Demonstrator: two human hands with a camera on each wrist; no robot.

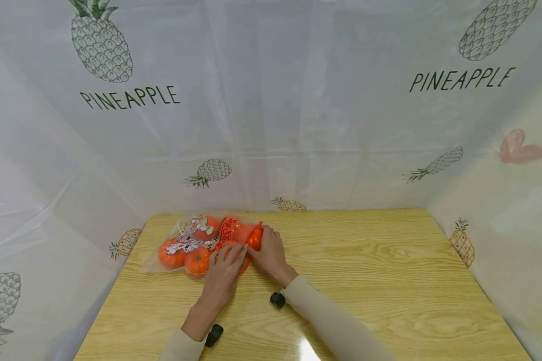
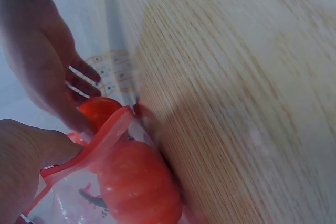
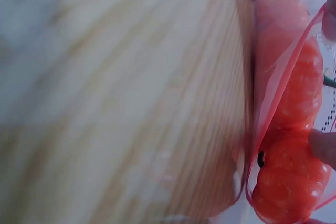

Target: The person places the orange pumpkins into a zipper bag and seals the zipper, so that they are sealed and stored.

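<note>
A clear plastic bag (image 1: 226, 234) with red print and a red edge lies on its side at the back left of the table. Several small orange-red pumpkins (image 1: 197, 261) fill it. My left hand (image 1: 224, 273) pinches the red rim of the bag's mouth, its thumb (image 2: 39, 145) over the edge in the left wrist view. At the mouth, my right hand (image 1: 273, 253) has its fingers round one pumpkin (image 3: 291, 182), which sits just inside the opened rim. The far side of that pumpkin is hidden in the head view.
The wood-grain table (image 1: 366, 271) extends to the right and toward the front. A pale curtain (image 1: 271, 110) with pineapple prints hangs behind it and along both sides. A small black device (image 1: 277, 300) is worn at each wrist.
</note>
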